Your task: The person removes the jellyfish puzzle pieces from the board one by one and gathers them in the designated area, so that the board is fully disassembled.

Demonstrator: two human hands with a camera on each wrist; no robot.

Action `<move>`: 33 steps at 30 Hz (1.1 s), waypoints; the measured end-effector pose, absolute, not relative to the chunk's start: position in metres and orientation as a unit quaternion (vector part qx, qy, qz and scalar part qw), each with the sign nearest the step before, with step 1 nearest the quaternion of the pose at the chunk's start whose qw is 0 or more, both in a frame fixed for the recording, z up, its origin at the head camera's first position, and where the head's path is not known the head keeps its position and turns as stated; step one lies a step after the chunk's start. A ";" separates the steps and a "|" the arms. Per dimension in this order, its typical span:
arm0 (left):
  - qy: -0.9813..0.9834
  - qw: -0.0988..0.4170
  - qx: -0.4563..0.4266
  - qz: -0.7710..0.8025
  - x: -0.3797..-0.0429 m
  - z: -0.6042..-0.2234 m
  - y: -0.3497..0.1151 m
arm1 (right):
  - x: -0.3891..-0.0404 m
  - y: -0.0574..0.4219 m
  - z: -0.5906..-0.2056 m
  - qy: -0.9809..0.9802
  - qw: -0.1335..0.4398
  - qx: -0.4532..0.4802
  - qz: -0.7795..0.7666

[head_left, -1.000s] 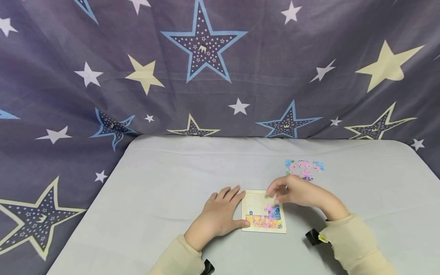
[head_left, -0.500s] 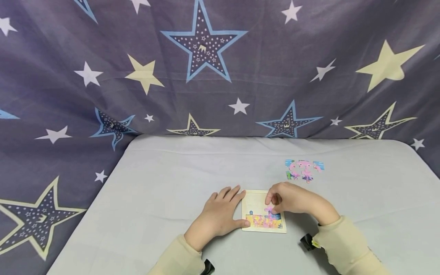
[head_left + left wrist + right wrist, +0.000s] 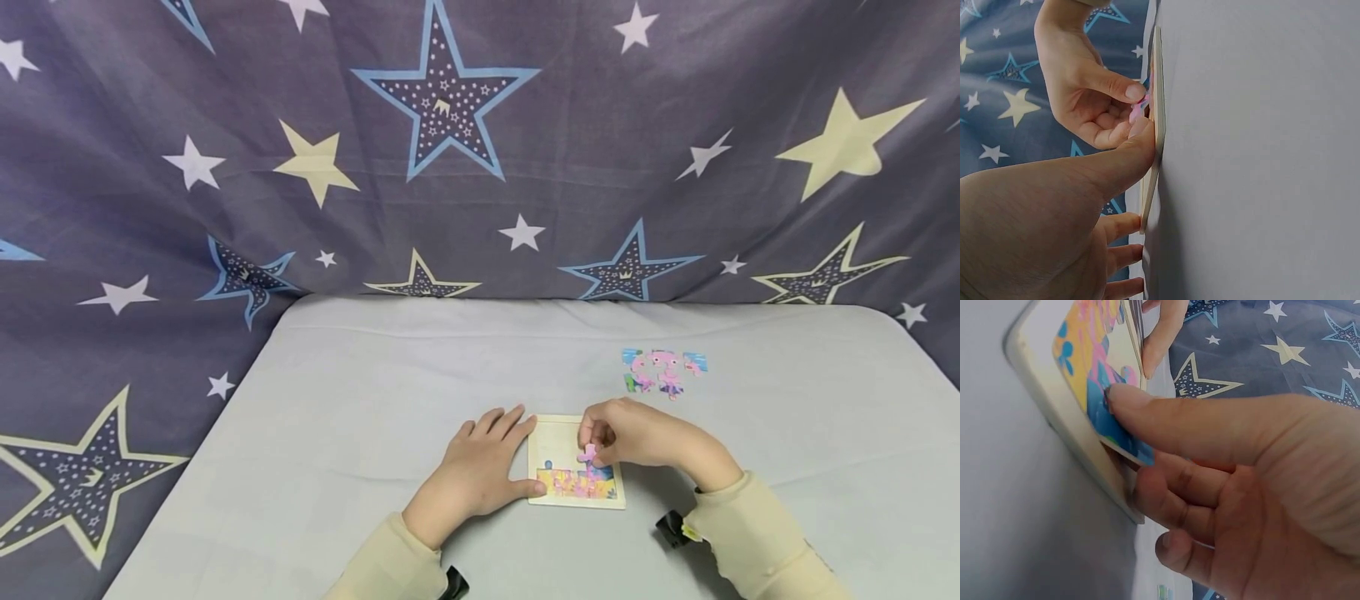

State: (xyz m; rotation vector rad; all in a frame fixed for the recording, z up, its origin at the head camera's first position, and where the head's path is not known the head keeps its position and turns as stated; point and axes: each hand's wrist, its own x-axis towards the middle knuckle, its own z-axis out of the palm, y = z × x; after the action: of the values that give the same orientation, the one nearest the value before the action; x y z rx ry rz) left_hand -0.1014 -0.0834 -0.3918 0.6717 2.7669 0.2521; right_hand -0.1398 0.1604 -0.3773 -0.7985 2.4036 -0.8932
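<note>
A square wooden puzzle tray (image 3: 577, 503) lies on the grey cloth, its lower part filled with yellow and pink picture pieces (image 3: 562, 483). My left hand (image 3: 468, 475) rests spread along the tray's left side, the thumb over its lower left corner. Over the tray's right half, my right hand (image 3: 648, 432) pinches a pink and blue puzzle piece (image 3: 590, 452) between thumb and fingers. In the right wrist view that piece's blue part (image 3: 1124, 434) is tilted, one edge raised off the tray, with the thumb on its face and fingertips by its raised edge.
Several loose puzzle pieces (image 3: 666, 360), pink, blue and green, lie on the cloth beyond the right hand. A dark curtain (image 3: 525, 192) printed with stars hangs behind the grey surface (image 3: 375, 375).
My right hand has come down and slightly left over the tray, uncovering the nearer loose pieces. Most recently the pink and blue piece has tilted up in its fingers. The left hand stays still.
</note>
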 end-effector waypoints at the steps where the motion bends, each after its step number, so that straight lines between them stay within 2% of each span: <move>1: 0.958 0.141 0.233 0.087 -0.101 -0.392 -0.083 | -0.140 0.161 -0.377 0.870 0.224 -0.295 -0.326; 20: 0.959 0.137 0.227 0.100 -0.103 -0.393 -0.082 | -0.145 0.166 -0.380 0.852 0.239 -0.311 -0.348; 33: 0.959 0.136 0.227 0.102 -0.102 -0.393 -0.082 | -0.142 0.166 -0.376 0.857 0.227 -0.309 -0.344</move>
State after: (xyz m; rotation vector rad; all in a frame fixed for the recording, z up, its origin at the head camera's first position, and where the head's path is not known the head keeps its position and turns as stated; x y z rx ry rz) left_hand -0.1017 -0.0818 -0.3932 0.6586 2.7765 0.2940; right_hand -0.1425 0.1659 -0.3759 -0.8524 2.3600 -0.9488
